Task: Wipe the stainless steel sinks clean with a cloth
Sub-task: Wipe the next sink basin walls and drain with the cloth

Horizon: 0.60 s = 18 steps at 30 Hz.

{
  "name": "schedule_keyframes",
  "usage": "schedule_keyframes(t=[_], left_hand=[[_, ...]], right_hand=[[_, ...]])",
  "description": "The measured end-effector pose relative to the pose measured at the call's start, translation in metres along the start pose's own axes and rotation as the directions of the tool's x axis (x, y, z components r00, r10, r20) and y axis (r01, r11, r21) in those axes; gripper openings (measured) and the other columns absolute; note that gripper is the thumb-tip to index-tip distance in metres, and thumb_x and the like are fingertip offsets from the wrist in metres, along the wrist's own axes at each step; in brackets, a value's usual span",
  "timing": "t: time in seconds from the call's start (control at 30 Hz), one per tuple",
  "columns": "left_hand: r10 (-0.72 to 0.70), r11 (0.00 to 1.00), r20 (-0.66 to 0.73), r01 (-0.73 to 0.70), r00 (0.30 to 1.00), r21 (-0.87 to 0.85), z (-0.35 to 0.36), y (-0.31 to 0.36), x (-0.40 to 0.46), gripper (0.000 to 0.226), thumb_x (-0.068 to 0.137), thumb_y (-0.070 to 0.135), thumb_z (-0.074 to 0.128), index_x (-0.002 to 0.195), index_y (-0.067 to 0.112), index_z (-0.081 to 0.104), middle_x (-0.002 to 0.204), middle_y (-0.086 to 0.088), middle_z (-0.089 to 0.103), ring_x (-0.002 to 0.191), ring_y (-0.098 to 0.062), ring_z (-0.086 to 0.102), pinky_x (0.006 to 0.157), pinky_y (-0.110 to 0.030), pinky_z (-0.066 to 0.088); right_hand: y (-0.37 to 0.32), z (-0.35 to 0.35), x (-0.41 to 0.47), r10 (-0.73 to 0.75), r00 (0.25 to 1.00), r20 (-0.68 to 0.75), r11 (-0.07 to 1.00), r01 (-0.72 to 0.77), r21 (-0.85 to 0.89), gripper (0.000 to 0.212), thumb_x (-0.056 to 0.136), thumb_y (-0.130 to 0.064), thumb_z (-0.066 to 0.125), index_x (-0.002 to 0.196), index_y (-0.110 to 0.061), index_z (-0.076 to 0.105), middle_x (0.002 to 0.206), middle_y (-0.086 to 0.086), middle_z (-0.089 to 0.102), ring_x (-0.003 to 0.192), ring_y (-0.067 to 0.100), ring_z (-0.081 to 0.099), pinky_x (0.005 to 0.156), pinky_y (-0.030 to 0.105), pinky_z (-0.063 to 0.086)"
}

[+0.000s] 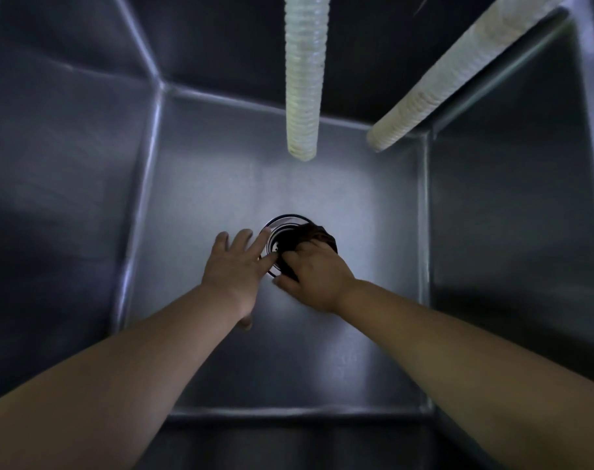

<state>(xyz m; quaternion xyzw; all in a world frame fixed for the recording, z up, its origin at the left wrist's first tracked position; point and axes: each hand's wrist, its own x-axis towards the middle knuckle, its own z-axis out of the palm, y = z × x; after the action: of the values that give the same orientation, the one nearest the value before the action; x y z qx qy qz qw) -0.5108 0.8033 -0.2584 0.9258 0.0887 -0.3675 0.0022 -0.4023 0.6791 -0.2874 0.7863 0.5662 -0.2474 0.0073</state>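
Note:
I look straight down into a deep stainless steel sink point(194, 184). Its round drain point(278, 228) sits in the middle of the floor. A dark brown cloth point(317, 236) lies bunched over the right half of the drain, and my right hand point(314, 276) grips it with curled fingers. My left hand point(236, 264) lies flat on the sink floor just left of the drain, fingers spread and straight, the fingertips touching the drain's rim.
Two pale ribbed hoses hang into the sink: one point(304, 79) straight down over the back middle, the other point(458, 72) slanting in from the upper right corner. Steep steel walls point(51, 198) close in on all sides.

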Motion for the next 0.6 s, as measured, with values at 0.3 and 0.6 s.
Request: schedule_keyframes(t=[0.3,0.6], left_hand=[[0.007,0.999,-0.03,-0.008,1.0,-0.039,-0.003,0.001,-0.003,0.127,0.049,0.048,0.085,0.147,0.03,0.006,0.156,-0.005,-0.019,0.142,-0.03,-0.003,0.114,-0.051,0.008],[-0.014,0.999,0.003,0.014,1.0,-0.034,-0.001,0.003,0.001,0.132,0.047,0.049,0.086,0.147,0.03,0.003,0.155,-0.004,-0.023,0.142,-0.031,-0.006,0.114,-0.051,0.005]], right_hand=[[-0.015,0.016,0.002,0.087,0.995,-0.055,0.996,-0.088,-0.012,0.07,0.086,-0.065,0.041,0.128,-0.009,0.046,0.129,0.009,0.053,0.123,0.025,0.043,0.105,0.033,0.022],[-0.005,0.0,-0.008,-0.046,0.997,-0.055,0.992,0.052,0.116,0.052,0.083,-0.035,0.065,0.123,-0.004,0.053,0.124,0.016,0.059,0.117,0.032,0.052,0.096,0.038,0.039]])
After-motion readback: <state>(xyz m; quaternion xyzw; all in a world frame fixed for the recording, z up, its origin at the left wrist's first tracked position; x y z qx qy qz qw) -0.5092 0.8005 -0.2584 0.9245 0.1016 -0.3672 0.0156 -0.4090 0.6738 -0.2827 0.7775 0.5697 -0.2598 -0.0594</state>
